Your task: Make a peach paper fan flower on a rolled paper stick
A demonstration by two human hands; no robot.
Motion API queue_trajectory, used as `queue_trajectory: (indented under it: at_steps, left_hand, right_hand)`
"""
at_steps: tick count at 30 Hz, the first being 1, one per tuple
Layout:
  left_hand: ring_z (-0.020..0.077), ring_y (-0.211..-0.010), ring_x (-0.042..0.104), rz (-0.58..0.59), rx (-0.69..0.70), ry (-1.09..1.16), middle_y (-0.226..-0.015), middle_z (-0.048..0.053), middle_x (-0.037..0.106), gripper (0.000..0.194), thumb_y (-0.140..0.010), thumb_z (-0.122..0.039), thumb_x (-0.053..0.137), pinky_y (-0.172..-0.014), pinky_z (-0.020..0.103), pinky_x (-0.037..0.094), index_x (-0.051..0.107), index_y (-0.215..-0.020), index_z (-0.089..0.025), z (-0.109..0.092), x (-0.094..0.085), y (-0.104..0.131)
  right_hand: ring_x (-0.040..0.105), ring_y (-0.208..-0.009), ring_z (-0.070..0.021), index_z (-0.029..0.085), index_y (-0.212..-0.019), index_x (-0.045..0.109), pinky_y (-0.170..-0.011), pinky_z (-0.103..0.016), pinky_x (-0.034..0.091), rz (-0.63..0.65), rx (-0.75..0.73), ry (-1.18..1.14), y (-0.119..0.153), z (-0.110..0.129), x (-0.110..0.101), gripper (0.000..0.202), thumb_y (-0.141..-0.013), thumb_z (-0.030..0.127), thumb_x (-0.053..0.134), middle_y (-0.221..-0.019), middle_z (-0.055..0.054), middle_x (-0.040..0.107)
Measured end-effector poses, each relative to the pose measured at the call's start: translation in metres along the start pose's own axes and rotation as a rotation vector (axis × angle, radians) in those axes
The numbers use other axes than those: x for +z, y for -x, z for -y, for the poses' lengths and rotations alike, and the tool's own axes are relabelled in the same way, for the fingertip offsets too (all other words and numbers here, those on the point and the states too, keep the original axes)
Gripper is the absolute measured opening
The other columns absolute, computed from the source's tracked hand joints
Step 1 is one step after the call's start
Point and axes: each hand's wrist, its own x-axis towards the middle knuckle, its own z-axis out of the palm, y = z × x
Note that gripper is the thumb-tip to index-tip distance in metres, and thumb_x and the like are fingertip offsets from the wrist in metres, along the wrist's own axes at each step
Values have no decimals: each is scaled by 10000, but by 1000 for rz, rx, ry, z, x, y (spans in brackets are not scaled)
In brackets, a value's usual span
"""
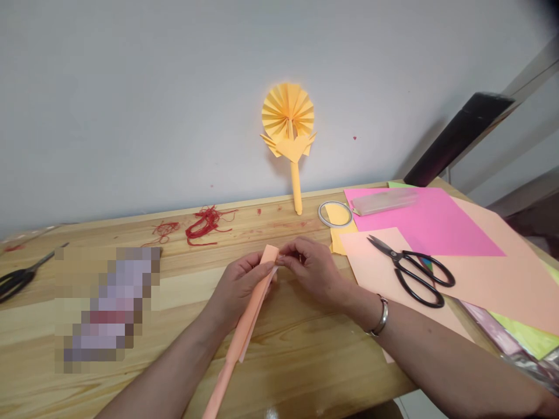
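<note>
My left hand (244, 282) is wrapped round a strip of folded peach-orange paper (257, 297), its thumb lying across the upper part. The paper slants from the top end down toward me, with a loose edge standing off its right side. At the upper right edge of the paper, my right hand (305, 265) pinches with thumb and forefinger; anything small between the fingertips is hidden. From the strip's lower end runs a narrow rolled paper stick (220, 387). A finished yellow pleated paper fan (288, 113) with a rolled handle leans on the wall behind.
Black-handled scissors (414, 267) lie on peach paper (489, 273) at the right, beside a pink sheet (463, 233). A tape roll (320, 215) is near the fan. Red thread (205, 224) and another pair of scissors (20, 279) are leftward. A blurred-out item (113, 308) lies left.
</note>
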Motion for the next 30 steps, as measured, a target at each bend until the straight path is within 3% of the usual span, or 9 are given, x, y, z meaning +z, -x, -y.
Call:
queue_trajectory:
  at_steps: [30]
  left_hand:
    - [82,-467,400,-8,-4,13,-563,-33,518,187,-764,-349,599,-457,206,283,598,-744,-163,-2,2,0]
  right_hand:
    - [543,-660,-109,180,-712,588,-600,-233,402,1,-16,-7,2,1,0,89,-800,175,601,-728,9,618]
